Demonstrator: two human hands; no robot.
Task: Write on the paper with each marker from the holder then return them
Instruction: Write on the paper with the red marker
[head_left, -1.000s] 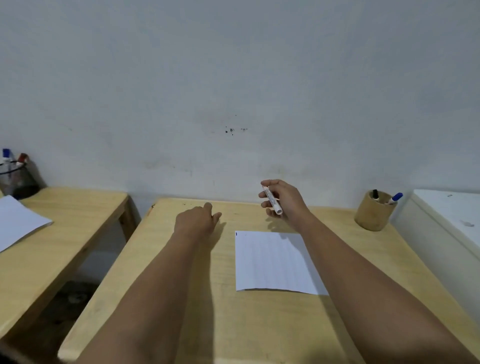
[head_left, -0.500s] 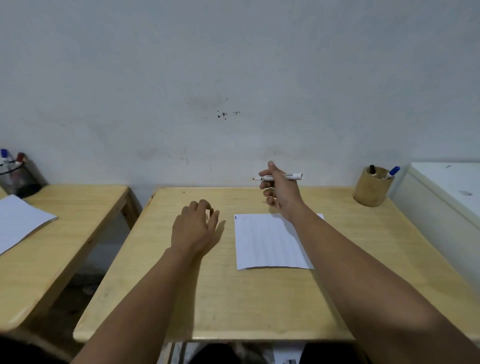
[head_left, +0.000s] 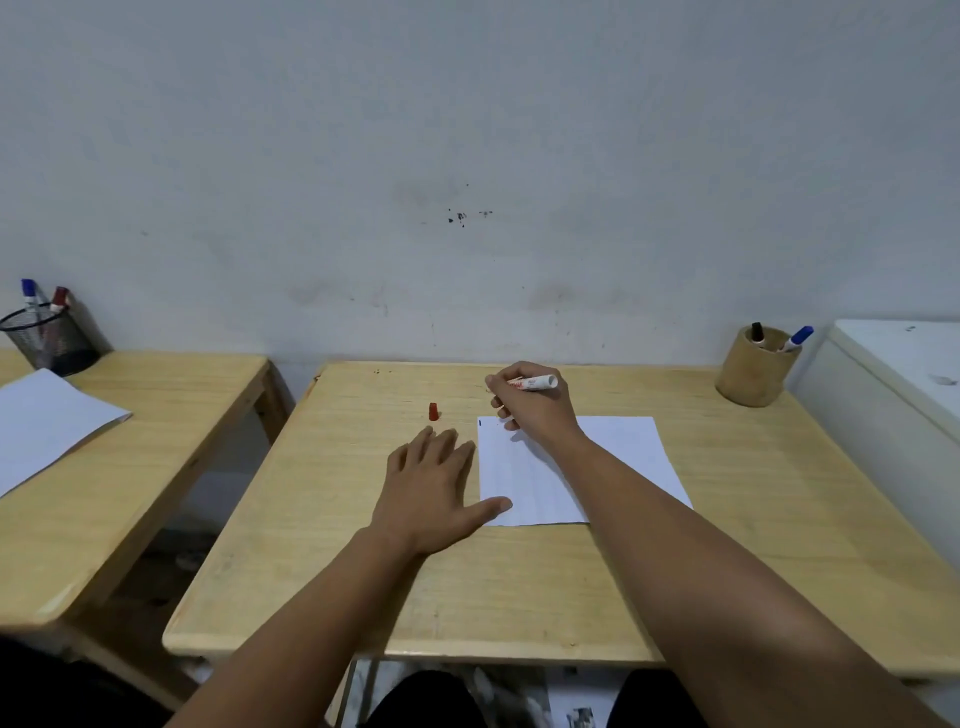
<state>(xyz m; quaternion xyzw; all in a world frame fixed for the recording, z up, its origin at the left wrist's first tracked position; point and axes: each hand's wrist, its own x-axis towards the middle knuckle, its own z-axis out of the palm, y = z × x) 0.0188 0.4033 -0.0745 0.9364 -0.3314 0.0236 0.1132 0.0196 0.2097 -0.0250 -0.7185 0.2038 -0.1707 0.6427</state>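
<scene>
A white sheet of paper (head_left: 613, 462) lies on the wooden desk (head_left: 519, 587), with a small dark mark at its top left corner. My right hand (head_left: 535, 410) hovers over the paper's far left corner, shut on a white marker (head_left: 537, 383) with red print; its tip is hidden in my fingers. A red cap (head_left: 432, 411) stands on the desk left of that hand. My left hand (head_left: 434, 493) rests flat and open beside the paper, thumb on its lower left corner. A round wooden holder (head_left: 753, 374) at the far right holds a black marker (head_left: 757, 332) and a blue marker (head_left: 797, 338).
A second wooden desk (head_left: 130, 441) stands to the left with a sheet of paper (head_left: 41, 421) and a black mesh cup (head_left: 49, 340) holding markers. A white cabinet (head_left: 904, 395) adjoins the desk on the right. A grey wall runs right behind.
My left hand has set down the red cap, opened, and flattened beside the paper. My right hand lowered slightly toward the paper with the marker. The camera tilted down.
</scene>
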